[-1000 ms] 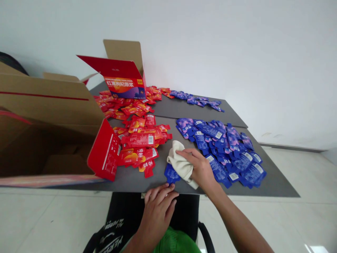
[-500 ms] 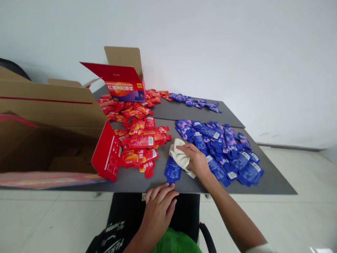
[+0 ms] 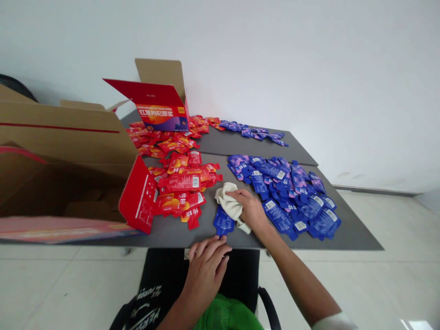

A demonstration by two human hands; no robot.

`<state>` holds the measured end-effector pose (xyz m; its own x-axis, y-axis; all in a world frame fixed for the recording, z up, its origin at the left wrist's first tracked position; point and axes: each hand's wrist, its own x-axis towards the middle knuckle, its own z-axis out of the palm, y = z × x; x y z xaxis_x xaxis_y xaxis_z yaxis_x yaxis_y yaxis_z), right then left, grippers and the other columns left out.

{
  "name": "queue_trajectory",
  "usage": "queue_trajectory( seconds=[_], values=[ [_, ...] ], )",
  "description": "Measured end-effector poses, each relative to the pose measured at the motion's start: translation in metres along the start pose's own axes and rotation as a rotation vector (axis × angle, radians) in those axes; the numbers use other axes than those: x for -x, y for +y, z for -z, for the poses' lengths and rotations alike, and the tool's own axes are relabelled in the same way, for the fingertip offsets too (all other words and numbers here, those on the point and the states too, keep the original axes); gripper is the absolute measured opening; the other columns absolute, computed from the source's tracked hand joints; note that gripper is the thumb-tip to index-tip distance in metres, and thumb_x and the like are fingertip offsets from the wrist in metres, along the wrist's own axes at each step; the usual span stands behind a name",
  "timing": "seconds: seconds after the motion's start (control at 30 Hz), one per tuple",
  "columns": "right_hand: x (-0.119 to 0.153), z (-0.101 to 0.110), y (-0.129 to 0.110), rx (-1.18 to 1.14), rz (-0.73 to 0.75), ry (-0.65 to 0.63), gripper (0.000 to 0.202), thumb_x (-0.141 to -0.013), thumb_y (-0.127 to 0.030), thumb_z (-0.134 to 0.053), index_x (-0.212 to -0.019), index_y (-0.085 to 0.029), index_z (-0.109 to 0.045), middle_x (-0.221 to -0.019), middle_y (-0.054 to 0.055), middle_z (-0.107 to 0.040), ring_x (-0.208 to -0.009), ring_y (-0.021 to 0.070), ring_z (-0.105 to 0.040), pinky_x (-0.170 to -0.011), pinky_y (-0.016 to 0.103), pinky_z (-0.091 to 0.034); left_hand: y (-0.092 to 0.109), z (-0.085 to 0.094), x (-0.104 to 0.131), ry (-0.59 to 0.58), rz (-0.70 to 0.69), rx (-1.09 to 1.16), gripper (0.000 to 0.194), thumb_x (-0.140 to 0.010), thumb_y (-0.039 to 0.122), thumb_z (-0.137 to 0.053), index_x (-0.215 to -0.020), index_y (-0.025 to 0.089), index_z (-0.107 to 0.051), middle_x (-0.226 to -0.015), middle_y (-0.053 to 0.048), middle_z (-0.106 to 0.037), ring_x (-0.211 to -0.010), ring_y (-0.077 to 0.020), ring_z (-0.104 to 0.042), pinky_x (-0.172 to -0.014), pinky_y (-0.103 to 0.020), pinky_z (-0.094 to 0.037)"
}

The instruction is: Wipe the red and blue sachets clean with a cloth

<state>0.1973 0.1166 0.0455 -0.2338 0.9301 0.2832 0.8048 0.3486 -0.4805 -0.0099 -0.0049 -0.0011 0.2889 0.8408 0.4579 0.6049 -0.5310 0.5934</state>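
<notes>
A single blue pouch (image 3: 224, 223) lies flat near the table's front edge, its narrow neck pointing toward me. My left hand (image 3: 209, 259) rests at that edge, fingers stretched out and fingertips touching the neck. My right hand (image 3: 250, 208) is closed on a cream-coloured cloth (image 3: 231, 201), bunched over the upper part of the pouch and hiding it. Right of the cloth spreads a heap of blue pouches (image 3: 288, 192). To the left is a pile of red pouches (image 3: 180, 182).
A large open carton (image 3: 62, 133) takes up the left side of the grey table (image 3: 347, 229). Behind the red pile stands a smaller open red box (image 3: 163, 112). More blue pouches (image 3: 254, 132) lie along the back near the white wall (image 3: 292, 59).
My right hand has shifted slightly left with the cloth, which now covers more of the single pouch's upper end. My left hand stays at the neck.
</notes>
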Motion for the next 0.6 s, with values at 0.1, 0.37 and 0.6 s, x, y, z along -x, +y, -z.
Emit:
queue_trajectory(
  seconds=[0.1, 0.37, 0.6],
  values=[
    [-0.007, 0.008, 0.003, 0.001, -0.002, 0.058, 0.048, -0.093, -0.009, -0.063, -0.135, -0.03, -0.07, -0.128, 0.007, -0.069, -0.109, 0.0222, -0.071, -0.094, 0.031, -0.058, 0.0, -0.001, 0.001, 0.012, 0.0, -0.002, 0.022, -0.097, 0.017, -0.065, -0.111, 0.031, -0.073, -0.126, 0.003, -0.075, -0.117, -0.0235, -0.064, -0.101, -0.041, -0.035],
    [0.067, 0.005, -0.037, -0.131, 0.1, -0.169, 0.054, -0.091, -0.009, -0.068, -0.138, -0.036, -0.068, -0.131, 0.004, -0.07, -0.109, 0.0201, -0.073, -0.092, 0.028, -0.058, -0.001, -0.003, 0.002, -0.021, 0.036, -0.023, 0.018, -0.094, 0.014, -0.065, -0.104, 0.027, -0.073, -0.108, 0.0, -0.076, -0.108, -0.0245, -0.063, -0.1, -0.041, -0.035],
    [0.012, -0.003, -0.007, -0.065, 0.002, 0.0, 0.055, -0.088, -0.003, -0.064, -0.133, -0.034, -0.072, -0.126, 0.005, -0.072, -0.107, 0.022, -0.072, -0.094, 0.03, -0.057, -0.001, -0.003, 0.002, 0.004, 0.0, 0.013, 0.026, -0.096, 0.014, -0.065, -0.113, 0.032, -0.072, -0.127, 0.005, -0.074, -0.118, -0.0225, -0.062, -0.102, -0.04, -0.033]
  ],
)
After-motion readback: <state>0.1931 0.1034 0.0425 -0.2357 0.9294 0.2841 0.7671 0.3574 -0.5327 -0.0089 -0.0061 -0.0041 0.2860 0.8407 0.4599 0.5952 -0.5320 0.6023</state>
